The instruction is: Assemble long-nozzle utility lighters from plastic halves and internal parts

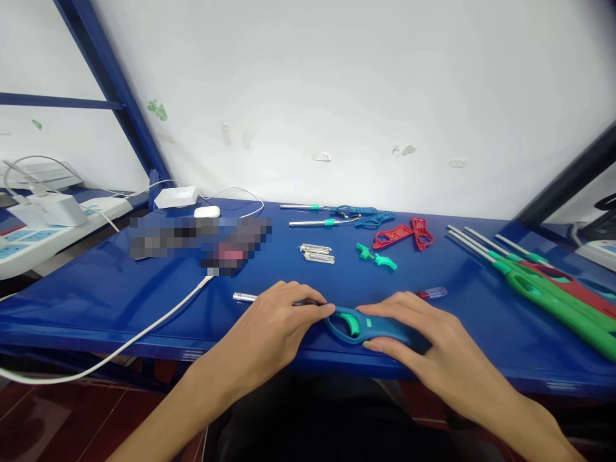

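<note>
Holding smooth plastic lighter (385, 328), curved green trigger (354, 325)

The head camera looks forward and down across the nearby table (346, 277).

1. The white wall (312, 83) is lit brightly and evenly.
2. A soft sheen is given back by the blue table (192, 321); a pale reflection is caught on the red floor (36, 420).
3. The space beneath is left dim.
4. Wide-angle stretching is seen toward the edges; the upper right corner is darkened.
5. Part of the table's left is hidden by pixelation.
</note>
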Motion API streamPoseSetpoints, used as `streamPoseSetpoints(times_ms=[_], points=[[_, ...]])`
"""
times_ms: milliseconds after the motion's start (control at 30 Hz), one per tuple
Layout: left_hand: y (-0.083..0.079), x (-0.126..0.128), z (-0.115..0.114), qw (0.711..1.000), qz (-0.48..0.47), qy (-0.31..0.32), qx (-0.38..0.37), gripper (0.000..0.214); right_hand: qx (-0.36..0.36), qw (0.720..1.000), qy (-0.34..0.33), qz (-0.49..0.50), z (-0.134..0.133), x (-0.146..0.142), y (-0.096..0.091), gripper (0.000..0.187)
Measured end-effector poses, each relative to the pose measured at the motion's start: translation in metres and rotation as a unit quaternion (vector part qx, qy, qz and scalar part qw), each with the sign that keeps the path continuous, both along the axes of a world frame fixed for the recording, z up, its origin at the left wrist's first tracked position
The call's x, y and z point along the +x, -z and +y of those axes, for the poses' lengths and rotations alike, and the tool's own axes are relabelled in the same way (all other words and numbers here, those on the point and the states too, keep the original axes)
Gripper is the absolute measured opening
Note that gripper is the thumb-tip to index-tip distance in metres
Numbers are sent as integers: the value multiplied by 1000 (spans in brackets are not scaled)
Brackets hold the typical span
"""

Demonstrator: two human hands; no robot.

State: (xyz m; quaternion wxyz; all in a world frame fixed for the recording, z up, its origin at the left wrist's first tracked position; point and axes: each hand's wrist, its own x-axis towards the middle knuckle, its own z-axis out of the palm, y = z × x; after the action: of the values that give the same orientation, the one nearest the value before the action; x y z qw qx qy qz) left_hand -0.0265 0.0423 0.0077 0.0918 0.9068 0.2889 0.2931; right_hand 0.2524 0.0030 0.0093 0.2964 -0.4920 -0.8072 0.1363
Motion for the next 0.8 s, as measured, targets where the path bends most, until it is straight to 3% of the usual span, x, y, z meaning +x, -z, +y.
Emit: streamPoseSetpoints(times_ms=[300, 533, 700, 800], points=[[2, 1, 3, 1000, -13, 5, 20, 40, 4, 1000, 18, 0, -3, -2, 1, 27], [4, 2, 4, 999, -9, 2, 39, 40, 36, 997, 69, -3, -7, -4, 5, 24], [3, 1, 2, 1000, 1, -1, 28, 42, 53, 995, 80, -19, -12, 8, 6, 38], [3, 1, 0, 1000, 10, 1, 19, 44, 67, 994, 80, -20, -15, 17, 9, 35]])
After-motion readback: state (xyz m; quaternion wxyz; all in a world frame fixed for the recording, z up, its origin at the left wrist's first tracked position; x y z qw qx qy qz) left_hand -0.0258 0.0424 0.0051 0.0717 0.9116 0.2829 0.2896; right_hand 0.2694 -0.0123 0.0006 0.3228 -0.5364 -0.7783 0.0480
